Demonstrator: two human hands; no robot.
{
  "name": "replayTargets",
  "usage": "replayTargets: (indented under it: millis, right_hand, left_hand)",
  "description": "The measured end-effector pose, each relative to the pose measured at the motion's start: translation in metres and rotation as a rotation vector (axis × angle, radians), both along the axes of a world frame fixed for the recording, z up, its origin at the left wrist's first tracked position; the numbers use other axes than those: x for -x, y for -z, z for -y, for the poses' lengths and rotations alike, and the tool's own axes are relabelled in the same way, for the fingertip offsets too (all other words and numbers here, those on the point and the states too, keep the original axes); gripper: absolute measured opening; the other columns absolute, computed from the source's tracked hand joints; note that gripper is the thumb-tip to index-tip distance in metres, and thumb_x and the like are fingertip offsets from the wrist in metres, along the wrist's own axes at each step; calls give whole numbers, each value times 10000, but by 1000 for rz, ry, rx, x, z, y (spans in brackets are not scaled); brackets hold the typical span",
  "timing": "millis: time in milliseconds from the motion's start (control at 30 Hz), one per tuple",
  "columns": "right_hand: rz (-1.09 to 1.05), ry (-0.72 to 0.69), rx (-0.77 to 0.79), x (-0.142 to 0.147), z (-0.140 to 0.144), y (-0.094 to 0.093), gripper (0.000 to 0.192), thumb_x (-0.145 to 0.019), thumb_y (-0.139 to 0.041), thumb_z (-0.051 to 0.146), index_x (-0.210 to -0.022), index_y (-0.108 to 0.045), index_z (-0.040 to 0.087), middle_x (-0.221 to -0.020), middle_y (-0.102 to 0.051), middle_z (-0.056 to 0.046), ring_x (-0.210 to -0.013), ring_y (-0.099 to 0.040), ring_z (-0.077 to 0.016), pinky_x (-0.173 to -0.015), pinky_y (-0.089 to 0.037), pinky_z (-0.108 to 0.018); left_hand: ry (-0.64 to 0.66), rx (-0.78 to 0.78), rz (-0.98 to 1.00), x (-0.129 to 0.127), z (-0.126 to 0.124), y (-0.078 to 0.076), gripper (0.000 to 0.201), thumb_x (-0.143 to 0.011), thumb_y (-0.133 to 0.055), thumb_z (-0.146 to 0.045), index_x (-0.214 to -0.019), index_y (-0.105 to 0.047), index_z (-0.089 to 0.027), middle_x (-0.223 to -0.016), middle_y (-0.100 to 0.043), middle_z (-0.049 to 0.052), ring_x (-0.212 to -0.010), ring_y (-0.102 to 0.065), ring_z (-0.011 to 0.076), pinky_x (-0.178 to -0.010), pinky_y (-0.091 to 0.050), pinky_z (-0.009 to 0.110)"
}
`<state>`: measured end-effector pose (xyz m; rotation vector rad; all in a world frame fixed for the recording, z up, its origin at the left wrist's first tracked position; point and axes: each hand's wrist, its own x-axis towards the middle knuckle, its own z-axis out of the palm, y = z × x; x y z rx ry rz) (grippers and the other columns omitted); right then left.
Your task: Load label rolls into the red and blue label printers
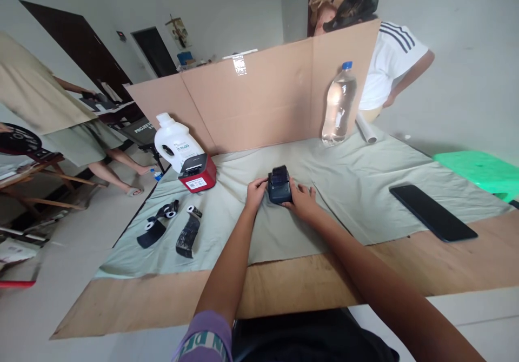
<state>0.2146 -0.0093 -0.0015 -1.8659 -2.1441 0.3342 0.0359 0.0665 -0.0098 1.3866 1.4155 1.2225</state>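
A small dark portable printer [279, 191] rests on the grey-green cloth [243, 226] in front of me. From its top rises a dark piece, either a lid or a strip of paper; I cannot tell which. My left hand [256, 193] is closed on the printer's left side. Against its right side, my right hand [304, 202] grips with the thumb near the lower front corner. Off to the left lie several small rolls with black strips: one roll [188, 233] is partly unrolled, and others [158, 224] sit beside it.
A red and black box-shaped device [198, 173] stands before a white jug [176, 141]. A cardboard screen [251, 102] closes the back, with a water bottle [339, 107] before it. A black phone [432, 212] lies right, near a green stool [478, 170]. Other people stand beyond the table.
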Motion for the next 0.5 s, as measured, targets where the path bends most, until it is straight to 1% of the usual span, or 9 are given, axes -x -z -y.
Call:
replayTargets:
  millis: [67, 133, 167, 233, 300, 367, 433, 500]
  right_hand:
    - [15, -7, -16, 0, -1, 0, 854, -971, -478, 469, -1625, -34, 143, -1449, -549, -227, -1437, -339, -393, -1148, -140, -640]
    - [31, -10, -27, 0, -1, 0, 855, -971, -475, 473, -1626, -32, 146, -1442, -553, -232, -1432, -344, -392, -1148, -145, -634]
    - [38, -9, -25, 0, -2, 0, 856, -970, -475, 474, -1625, -35, 141, -1439, -555, -235, -1431, -346, -390, -1148, -148, -630]
    - [45, 1, -13, 0, -2, 0, 854, -968, -478, 475, -1622, -58, 121, -1436, -554, -242, -1431, -347, -384, -1151, -152, -619]
    - [42, 6, -7, 0, -2, 0, 843, -968, -482, 468, -1619, -85, 108, -1442, -550, -238, -1433, -345, -378, -1155, -152, -613]
    - [31, 2, -8, 0, -3, 1, 836, -968, -489, 457, -1618, -92, 114, -1452, -547, -225, -1435, -338, -375, -1155, -144, -619]
    - [20, -3, -10, 0, -3, 2, 839, -967, -493, 451, -1619, -84, 118, -1463, -539, -219, -1436, -332, -377, -1152, -139, -628]
    - [11, -8, -12, -1, -4, 3, 841, -968, -494, 449, -1620, -79, 117, -1478, -525, -220, -1437, -325, -380, -1149, -137, -632]
  left_hand:
    - [14, 4, 13, 2, -2, 3, 332, -822, -599, -154, -1109, -765, -157, -947, -784, 46, -982, -694, 186, -897, -552, 300]
    - [39, -7, 34, 1, -3, 5, 397, -849, -590, -190, -1222, -720, -150, -931, -784, 39, -990, -693, 190, -909, -552, 313]
    - [53, -21, 47, 0, -4, 6, 426, -861, -591, -210, -1270, -692, -147, -959, -785, 42, -1018, -689, 195, -933, -545, 322]
    - [72, -61, 67, -3, -7, 7, 468, -879, -600, -252, -1333, -648, -149, -1081, -775, 57, -1114, -667, 209, -1008, -513, 342]
    - [75, -100, 70, -5, -11, 8, 478, -893, -604, -286, -1353, -635, -158, -1247, -725, 71, -1234, -618, 225, -1096, -453, 355]
    - [69, -118, 52, -7, -15, 8, 453, -906, -593, -309, -1333, -654, -168, -1370, -654, 73, -1332, -553, 233, -1166, -381, 359]
    - [68, -118, 22, -8, -18, 9, 422, -918, -573, -321, -1298, -678, -171, -1421, -613, 74, -1382, -509, 233, -1200, -331, 360]
    - [71, -126, -2, -8, -19, 10, 401, -923, -555, -325, -1262, -698, -165, -1405, -626, 84, -1372, -520, 232, -1196, -330, 362]
